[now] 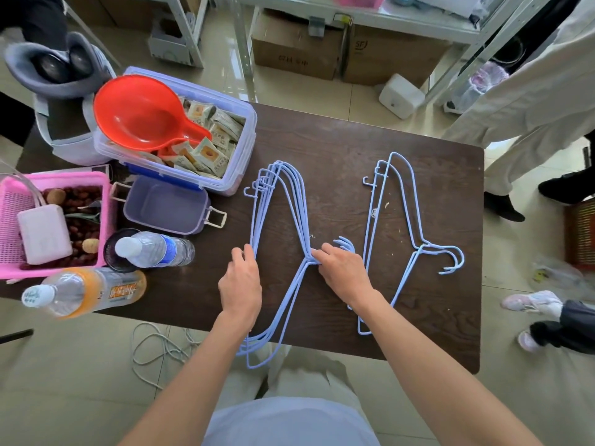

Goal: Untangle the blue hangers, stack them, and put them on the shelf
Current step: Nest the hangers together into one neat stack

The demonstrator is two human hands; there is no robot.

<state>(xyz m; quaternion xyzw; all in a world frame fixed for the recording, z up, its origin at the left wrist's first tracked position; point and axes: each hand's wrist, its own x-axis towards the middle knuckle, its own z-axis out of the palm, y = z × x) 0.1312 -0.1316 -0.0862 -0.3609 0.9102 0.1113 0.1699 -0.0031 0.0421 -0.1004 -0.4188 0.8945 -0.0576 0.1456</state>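
- On the dark worktop (338,149), toward its middle, lies the main bundle of blue hangers (289,201), nested into a rough stack with hooks pointing right.
- Left hand (240,284) rests on the bundle's long bars, fingers (249,252) pressed together against the wires.
- Right hand (344,272) pinches the gathered necks of the bundle just below the hooks.
- Just beside, to the right, two more hangers (399,226) lie paired but apart from the bundle.
- Judged progress: untangling looks mostly finished; joining the two piles and carrying them to a shelf remains.
- Outward: a snack box (238,123) with a red scoop (138,114), bottles and a pink basket (9,194) crowd the left.
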